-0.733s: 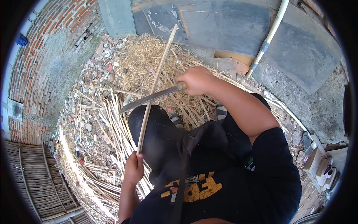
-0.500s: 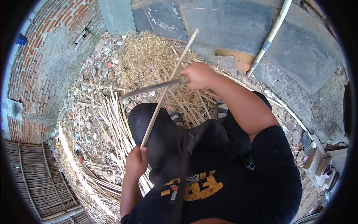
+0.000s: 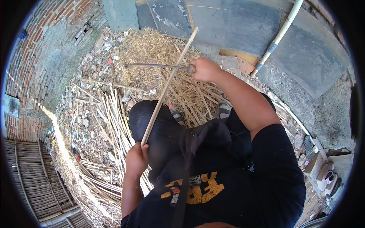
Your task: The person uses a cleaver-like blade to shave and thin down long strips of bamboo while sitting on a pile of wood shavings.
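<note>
My left hand [image 3: 137, 159] is closed round the lower end of a long pale bamboo strip [image 3: 162, 98], which slants up and away across my left knee. In my right hand [image 3: 205, 70] is the handle of a machete [image 3: 157, 65], its dark, narrow blade pointing left. The blade crosses the strip near its far end and seems to touch it. Below the strip's far half lies a heap of straw-like shavings [image 3: 146, 51]. Beside my left leg rests a bundle of split bamboo strips [image 3: 117, 116].
Rubble [image 3: 85, 121] covers the ground to the left, below a brick wall [image 3: 28, 68]. Grey panels [image 3: 239, 28] and a white pipe [image 3: 284, 28] stand at the far side. A bamboo slat panel [image 3: 36, 176] is at lower left, sandals [image 3: 327, 178] at right.
The machete has moved farther along the strip toward its far end, and its blade has swung from slanting to nearly level. My left hand still holds the strip, almost in place.
</note>
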{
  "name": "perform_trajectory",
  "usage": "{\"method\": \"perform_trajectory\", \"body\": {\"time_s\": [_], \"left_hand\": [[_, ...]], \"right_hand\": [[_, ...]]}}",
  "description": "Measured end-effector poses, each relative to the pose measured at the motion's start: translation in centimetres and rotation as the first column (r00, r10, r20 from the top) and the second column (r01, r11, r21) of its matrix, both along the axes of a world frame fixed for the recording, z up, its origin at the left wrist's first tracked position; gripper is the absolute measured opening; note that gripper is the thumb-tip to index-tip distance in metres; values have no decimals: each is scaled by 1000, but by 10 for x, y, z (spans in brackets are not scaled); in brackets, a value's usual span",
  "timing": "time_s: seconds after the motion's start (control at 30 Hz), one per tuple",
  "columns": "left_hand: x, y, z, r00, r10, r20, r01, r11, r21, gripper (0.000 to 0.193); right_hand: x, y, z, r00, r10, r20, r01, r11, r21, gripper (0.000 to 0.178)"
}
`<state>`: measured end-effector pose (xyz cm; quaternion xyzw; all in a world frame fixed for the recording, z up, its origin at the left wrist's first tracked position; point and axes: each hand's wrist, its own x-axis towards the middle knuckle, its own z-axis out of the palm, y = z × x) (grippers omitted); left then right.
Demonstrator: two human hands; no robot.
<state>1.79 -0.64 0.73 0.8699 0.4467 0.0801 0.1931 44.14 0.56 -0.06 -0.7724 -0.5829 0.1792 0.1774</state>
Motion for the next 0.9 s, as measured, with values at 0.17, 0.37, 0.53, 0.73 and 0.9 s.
{"method": "perform_trajectory", "body": {"time_s": [0.17, 0.37, 0.53, 0.73, 0.9], "left_hand": [[-12, -1, 9, 996, 63, 68, -48, 977, -207, 32], [-1, -7, 2, 999, 27, -18, -28, 999, -22, 34], [-15, -2, 0, 996, 61, 68, -49, 985, -165, 40], [-36, -11, -1, 999, 26, -45, -27, 999, -19, 31], [-69, -16, 22, 991, 36, -127, -37, 999, -10, 28]], "right_hand": [[-30, -3, 15, 998, 53, 22, -53, 999, 13, 28], [21, -2, 8, 990, -139, -22, 138, 989, -46, 28], [0, -4, 16, 985, -129, 118, 115, 986, 124, 23], [-12, -3, 29, 918, 234, 321, -206, 971, -120, 26], [72, -4, -25, 929, -368, 21, 364, 925, 108, 28]]}}
